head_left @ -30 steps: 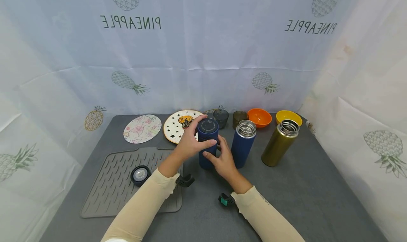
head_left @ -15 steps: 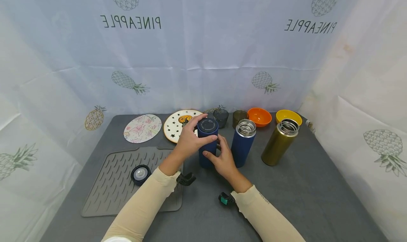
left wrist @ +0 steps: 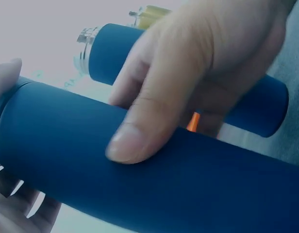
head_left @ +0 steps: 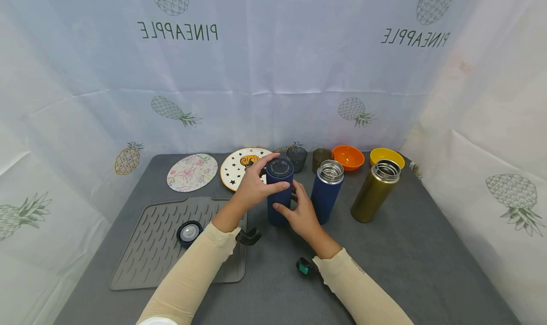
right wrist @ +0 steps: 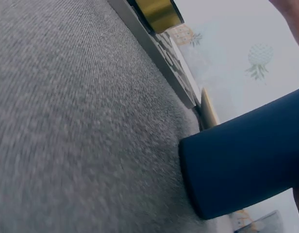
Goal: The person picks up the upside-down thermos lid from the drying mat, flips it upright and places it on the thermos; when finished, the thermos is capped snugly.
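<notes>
A dark blue insulated bottle (head_left: pixel 278 215) stands upright on the grey table in the head view, with a lid (head_left: pixel 279 169) on top. My left hand (head_left: pixel 253 186) grips the lid from the left, thumb across its front. Lower down, my right hand (head_left: pixel 302 215) holds the bottle's body. The left wrist view shows the right thumb (left wrist: pixel 132 141) pressed along the blue wall, and left fingertips (left wrist: pixel 6 77) at the lid past a thin seam. In the right wrist view the bottle's base (right wrist: pixel 203 179) meets the table; most of the right hand is out of that view.
Right of the held bottle stand a lidless blue bottle (head_left: pixel 326 195) and a lidless gold bottle (head_left: pixel 372 197). A grey drying mat (head_left: pixel 145 254) bears a dark lid (head_left: pixel 189 233). Behind are two plates (head_left: pixel 192 173), two dark cups (head_left: pixel 297 158), an orange bowl (head_left: pixel 348 158) and a yellow bowl (head_left: pixel 387 157).
The left thumb has shifted slightly upward on the lid. Both hands keep hold of the bottle, which stays in the same place.
</notes>
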### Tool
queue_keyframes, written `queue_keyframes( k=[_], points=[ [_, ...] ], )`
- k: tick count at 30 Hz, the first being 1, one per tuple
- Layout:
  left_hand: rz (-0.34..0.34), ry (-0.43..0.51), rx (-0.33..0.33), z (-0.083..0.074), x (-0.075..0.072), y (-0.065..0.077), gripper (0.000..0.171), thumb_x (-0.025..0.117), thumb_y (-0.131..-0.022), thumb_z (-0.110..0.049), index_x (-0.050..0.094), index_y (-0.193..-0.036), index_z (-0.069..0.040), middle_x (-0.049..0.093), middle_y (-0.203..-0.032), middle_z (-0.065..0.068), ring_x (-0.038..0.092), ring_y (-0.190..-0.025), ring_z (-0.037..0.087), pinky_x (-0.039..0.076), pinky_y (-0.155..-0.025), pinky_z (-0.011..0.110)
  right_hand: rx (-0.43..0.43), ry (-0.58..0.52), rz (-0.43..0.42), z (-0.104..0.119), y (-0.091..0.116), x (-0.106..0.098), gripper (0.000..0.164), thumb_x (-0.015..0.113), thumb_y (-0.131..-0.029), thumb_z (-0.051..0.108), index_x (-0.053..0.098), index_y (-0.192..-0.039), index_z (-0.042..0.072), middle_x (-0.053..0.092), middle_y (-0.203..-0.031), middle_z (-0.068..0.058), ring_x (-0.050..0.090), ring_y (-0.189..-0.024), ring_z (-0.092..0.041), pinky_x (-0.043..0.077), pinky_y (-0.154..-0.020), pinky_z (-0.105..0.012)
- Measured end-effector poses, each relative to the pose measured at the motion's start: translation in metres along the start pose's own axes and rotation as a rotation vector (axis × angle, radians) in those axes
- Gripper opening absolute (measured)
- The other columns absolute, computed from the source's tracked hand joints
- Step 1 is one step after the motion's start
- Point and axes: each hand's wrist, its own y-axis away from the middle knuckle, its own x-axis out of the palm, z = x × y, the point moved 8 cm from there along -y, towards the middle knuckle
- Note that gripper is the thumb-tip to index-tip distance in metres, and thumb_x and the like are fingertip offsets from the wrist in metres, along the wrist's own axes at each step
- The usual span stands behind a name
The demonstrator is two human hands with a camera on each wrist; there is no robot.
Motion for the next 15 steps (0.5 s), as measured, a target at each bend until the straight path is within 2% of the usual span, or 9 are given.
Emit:
queue_keyframes(
  k=[4, 7, 10, 15],
  points=[
    [-0.005, -0.014, -0.021, 0.002, -0.008, 0.007, 0.076, 0.081, -0.081, -0.034, 0.044, -0.146, -0.025, 0.052, -0.136, -0.002, 0.054, -0.118, 0.020, 0.045, -0.095, 0.049, -0.060, 0.071, -0.019, 0.014, 0.003, -0.007, 0.084, 0.077, -0.086, 0.030, 0.029, -0.153, 0.012, 0.044, -0.140, -0.009, 0.047, -0.126, -0.025, 0.041, -0.100, -0.050],
    [-0.008, -0.045, -0.012, 0.004, -0.016, 0.013, 0.073, 0.080, -0.082, -0.033, 0.045, -0.145, -0.022, 0.055, -0.132, -0.001, 0.054, -0.117, 0.019, 0.044, -0.096, 0.047, -0.140, 0.143, -0.034, 0.028, 0.007, -0.014, 0.081, 0.077, -0.086, 0.025, 0.032, -0.151, 0.008, 0.045, -0.139, -0.011, 0.049, -0.124, -0.026, 0.042, -0.099, -0.050],
    [-0.012, -0.102, -0.005, 0.007, -0.026, 0.021, 0.070, 0.078, -0.083, -0.034, 0.047, -0.144, -0.019, 0.058, -0.128, 0.000, 0.054, -0.116, 0.018, 0.044, -0.097, 0.043, -0.224, 0.235, -0.035, 0.040, 0.015, -0.020, 0.077, 0.078, -0.085, 0.021, 0.036, -0.147, 0.004, 0.046, -0.138, -0.011, 0.049, -0.124, -0.024, 0.043, -0.099, -0.046],
    [-0.001, -0.217, 0.011, 0.011, -0.044, 0.037, 0.060, 0.077, -0.086, -0.032, 0.053, -0.139, -0.015, 0.062, -0.125, 0.002, 0.058, -0.111, 0.017, 0.046, -0.094, 0.043, -0.322, 0.336, -0.028, 0.054, 0.031, -0.034, 0.069, 0.081, -0.082, 0.019, 0.046, -0.140, 0.003, 0.050, -0.136, -0.008, 0.051, -0.120, -0.021, 0.045, -0.097, -0.042]
  ],
)
